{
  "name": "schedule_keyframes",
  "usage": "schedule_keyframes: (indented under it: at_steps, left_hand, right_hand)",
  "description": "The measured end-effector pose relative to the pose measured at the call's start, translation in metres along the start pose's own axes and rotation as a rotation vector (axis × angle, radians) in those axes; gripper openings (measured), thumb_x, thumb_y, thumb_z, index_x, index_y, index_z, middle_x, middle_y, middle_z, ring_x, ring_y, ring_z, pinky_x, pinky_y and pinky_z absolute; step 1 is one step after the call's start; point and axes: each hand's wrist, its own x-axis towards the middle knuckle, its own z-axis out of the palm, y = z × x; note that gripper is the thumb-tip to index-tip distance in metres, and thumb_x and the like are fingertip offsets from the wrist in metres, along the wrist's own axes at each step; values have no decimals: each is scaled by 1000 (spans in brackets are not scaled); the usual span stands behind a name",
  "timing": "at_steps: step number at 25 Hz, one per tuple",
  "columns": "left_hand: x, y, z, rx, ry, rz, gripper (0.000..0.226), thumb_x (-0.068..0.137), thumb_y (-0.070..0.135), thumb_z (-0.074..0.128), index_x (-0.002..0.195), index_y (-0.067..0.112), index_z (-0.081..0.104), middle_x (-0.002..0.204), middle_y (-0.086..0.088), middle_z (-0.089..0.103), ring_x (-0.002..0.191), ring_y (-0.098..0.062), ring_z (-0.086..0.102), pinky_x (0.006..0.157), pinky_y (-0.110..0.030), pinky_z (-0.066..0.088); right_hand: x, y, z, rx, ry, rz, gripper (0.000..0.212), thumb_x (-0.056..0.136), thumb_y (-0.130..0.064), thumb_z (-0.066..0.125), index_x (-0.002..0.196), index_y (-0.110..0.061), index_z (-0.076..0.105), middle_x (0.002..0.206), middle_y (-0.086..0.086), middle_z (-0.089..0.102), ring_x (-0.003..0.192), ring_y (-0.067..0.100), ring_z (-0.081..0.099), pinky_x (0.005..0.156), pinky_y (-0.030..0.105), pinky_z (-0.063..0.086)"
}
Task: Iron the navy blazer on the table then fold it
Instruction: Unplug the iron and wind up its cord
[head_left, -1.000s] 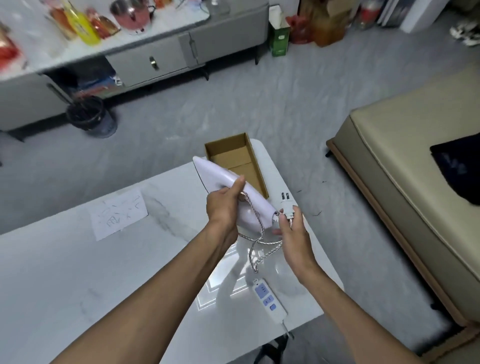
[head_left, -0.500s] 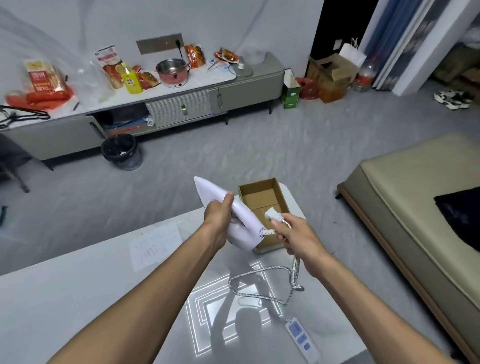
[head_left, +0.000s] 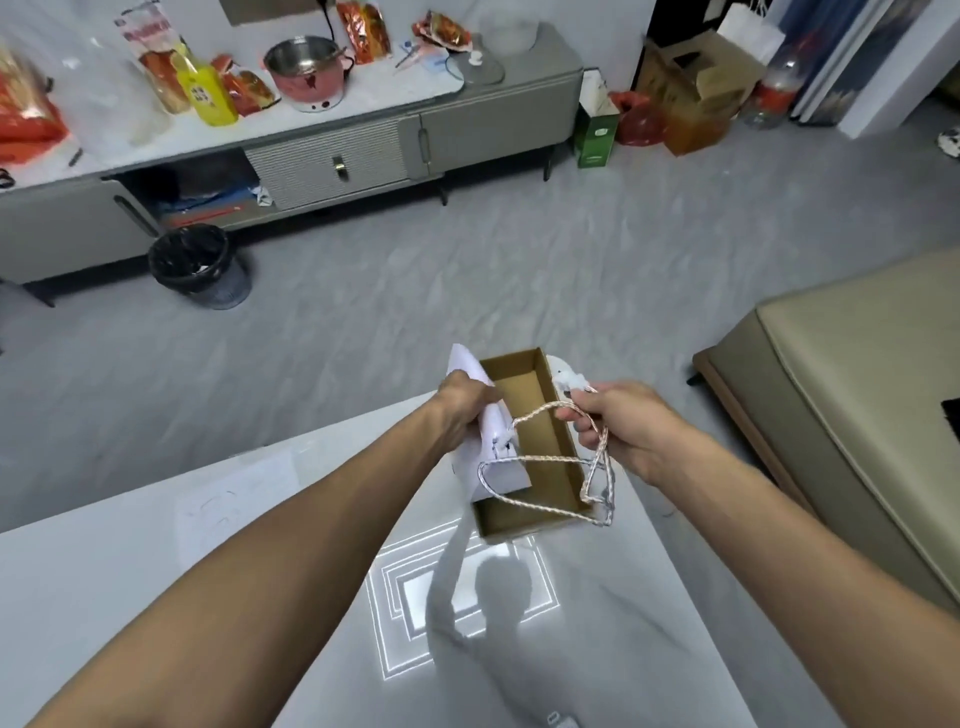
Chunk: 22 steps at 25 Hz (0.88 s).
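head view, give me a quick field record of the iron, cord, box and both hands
left hand: grips the white iron, lifted off the table, nose pointing away
right hand: pinches the braided cord just below the plug
cord: runs from the iron's rear, hangs in loose loops over the box
cardboard box: open top, on the table's far end, between the hands

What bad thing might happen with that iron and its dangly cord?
The cord held by the right hand hangs in loose loops over the box. It might snag the rim and tug the box, which sits near the corner of the table. Only the left hand holds the iron in the air, so it might slip and hit the table.
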Motion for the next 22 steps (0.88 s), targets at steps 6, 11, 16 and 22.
schedule_keyframes:
  at_steps: [6, 11, 16, 22]
  left_hand:
    - [102, -75, 50, -38, 60, -73, 40, 91, 18, 68, 125, 0, 55, 118, -20, 66, 106, -36, 65, 95, -52, 54]
    - [133, -115, 58, 63, 124, -62, 30, 92, 22, 66, 110, -2, 59, 110, -22, 68, 98, -38, 67, 89, -48, 56]
    - [125, -122, 60, 216, 130, -36, 28, 98, 26, 59, 105, 0, 57, 95, -17, 61, 85, -30, 57, 69, -29, 40]
    - [96, -132, 43, 745, 387, 263, 41, 97, 32, 56, 129, 7, 49, 126, -15, 51, 118, -34, 48, 84, -40, 44]
  right_hand:
    - [132, 57, 0, -201, 40, 20, 16, 99, -14, 49, 103, -9, 64, 66, 4, 58, 44, 10, 31, 36, 19, 24]
    - [204, 104, 32, -503, 164, -114, 26, 92, -26, 52, 104, -15, 72, 87, 8, 69, 82, 29, 62, 74, 34, 47]
    - [239, 141, 58, -403, 237, -108, 30, 97, -21, 47, 116, -8, 67, 109, 9, 67, 90, 27, 57, 78, 31, 45]
    - [230, 158, 48, -827, 158, -288, 31, 102, -12, 37, 119, 4, 59, 123, 23, 58, 111, 37, 52, 87, 33, 38]
